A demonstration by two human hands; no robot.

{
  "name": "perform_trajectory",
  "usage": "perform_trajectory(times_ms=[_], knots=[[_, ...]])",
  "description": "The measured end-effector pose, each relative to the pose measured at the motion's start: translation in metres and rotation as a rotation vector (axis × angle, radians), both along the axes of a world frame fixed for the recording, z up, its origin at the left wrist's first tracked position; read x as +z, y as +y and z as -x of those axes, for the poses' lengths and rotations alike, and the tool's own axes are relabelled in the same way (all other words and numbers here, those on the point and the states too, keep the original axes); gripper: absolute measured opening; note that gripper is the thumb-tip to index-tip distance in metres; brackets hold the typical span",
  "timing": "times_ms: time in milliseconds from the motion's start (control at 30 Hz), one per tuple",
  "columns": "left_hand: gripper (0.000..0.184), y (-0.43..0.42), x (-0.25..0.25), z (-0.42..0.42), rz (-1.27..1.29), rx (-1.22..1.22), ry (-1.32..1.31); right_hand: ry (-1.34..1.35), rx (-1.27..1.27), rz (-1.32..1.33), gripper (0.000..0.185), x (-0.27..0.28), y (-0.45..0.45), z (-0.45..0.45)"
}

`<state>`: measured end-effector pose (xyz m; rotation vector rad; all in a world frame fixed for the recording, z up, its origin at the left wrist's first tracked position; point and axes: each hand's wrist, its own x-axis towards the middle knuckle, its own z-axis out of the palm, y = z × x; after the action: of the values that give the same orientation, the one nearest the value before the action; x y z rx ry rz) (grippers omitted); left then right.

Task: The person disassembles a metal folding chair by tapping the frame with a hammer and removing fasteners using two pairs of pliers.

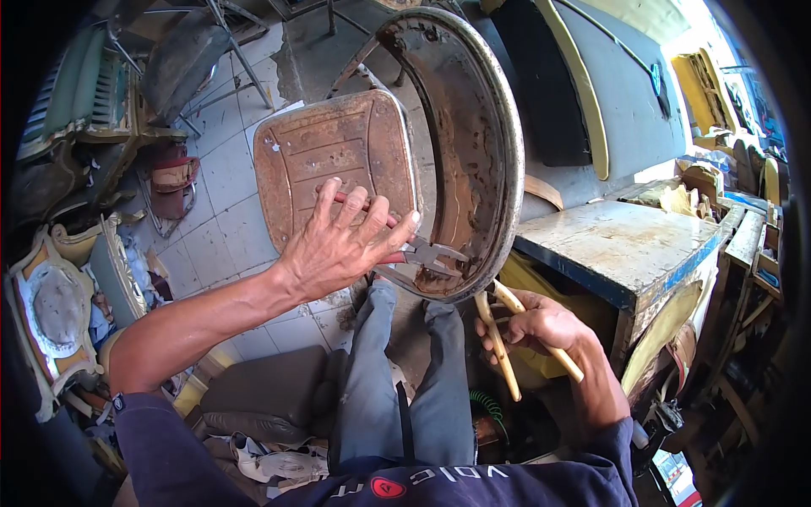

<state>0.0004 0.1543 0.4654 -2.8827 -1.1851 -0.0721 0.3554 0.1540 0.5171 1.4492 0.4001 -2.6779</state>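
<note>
A rusty metal chair has a worn brown seat (334, 160) and a curved, hollow back frame (507, 144) with a scuffed rim. My left hand (334, 241) is over the seat, its fingers around the red handles of a pair of pliers (432, 256). The metal jaws reach inside the lower end of the back frame. Below that end, my right hand (536, 325) grips a tool with two spread yellow handles (500, 351). Its head is hidden at the rim, so its exact kind does not show.
A worn worktable (621, 241) with a blue edge stands at the right, a large dark padded panel (541, 84) behind it. Ornate chair frames (59, 296) crowd the left. A dark cushion (266, 393) lies near my legs. Grey floor tiles (215, 245) show beside the chair.
</note>
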Motion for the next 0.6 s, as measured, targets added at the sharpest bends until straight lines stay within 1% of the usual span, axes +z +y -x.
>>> perform_trajectory(times_ms=[33, 67, 100, 133, 200, 233, 267, 300, 333, 400, 433, 467, 533, 567, 600], knots=[[0.077, 0.000, 0.000, 0.000, 0.003, 0.001, 0.002, -0.001, -0.022, 0.004, 0.067, 0.001, -0.002, 0.001], [0.072, -0.001, 0.000, -0.002, 0.034, 0.014, -0.016, -0.002, -0.023, 0.009, 0.067, 0.004, -0.005, 0.004], [0.068, 0.000, 0.002, -0.003, 0.061, 0.029, -0.034, -0.046, -0.014, -0.055, 0.070, 0.007, -0.007, 0.009], [0.068, 0.001, 0.004, -0.003, 0.063, 0.029, -0.032, -0.088, -0.004, -0.118, 0.072, 0.008, -0.010, 0.014], [0.058, 0.003, 0.008, -0.004, -0.001, -0.001, -0.098, -0.055, -0.037, -0.175, 0.082, 0.000, -0.023, 0.016], [0.058, 0.003, 0.007, -0.003, -0.002, -0.007, -0.100, -0.083, -0.019, -0.224, 0.083, 0.001, -0.028, 0.020], [0.053, 0.001, 0.007, -0.001, 0.142, 0.004, -0.099, -0.110, 0.000, -0.271, 0.083, 0.001, -0.034, 0.023], [0.049, -0.002, 0.007, 0.000, 0.287, 0.018, -0.097, -0.072, -0.020, -0.330, 0.081, -0.012, -0.048, 0.022], [0.049, -0.005, 0.005, 0.000, 0.288, 0.021, -0.094, -0.154, 0.027, -0.490, 0.073, -0.016, -0.056, 0.031], [0.048, -0.010, 0.000, -0.001, 0.259, 0.009, -0.172, -0.148, -0.107, -0.647, 0.073, -0.040, -0.081, 0.039], [0.055, -0.011, 0.006, -0.003, 0.356, 0.061, -0.196, -0.172, -0.139, -0.731, 0.074, -0.050, -0.089, 0.045], [0.055, -0.006, 0.006, -0.002, 0.353, 0.060, -0.192, -0.193, -0.120, -0.760, 0.075, -0.053, -0.092, 0.048], [0.069, -0.016, 0.011, -0.003, 0.491, 0.184, -0.279, -0.147, -0.239, -0.660, 0.072, -0.055, -0.101, 0.055], [0.088, -0.023, 0.010, -0.003, 0.612, 0.266, -0.393, -0.152, -0.246, -0.646, 0.072, -0.049, -0.106, 0.056], [0.088, -0.025, 0.007, -0.003, 0.600, 0.252, -0.393, -0.175, -0.251, -0.582, 0.076, -0.042, -0.102, 0.058]])
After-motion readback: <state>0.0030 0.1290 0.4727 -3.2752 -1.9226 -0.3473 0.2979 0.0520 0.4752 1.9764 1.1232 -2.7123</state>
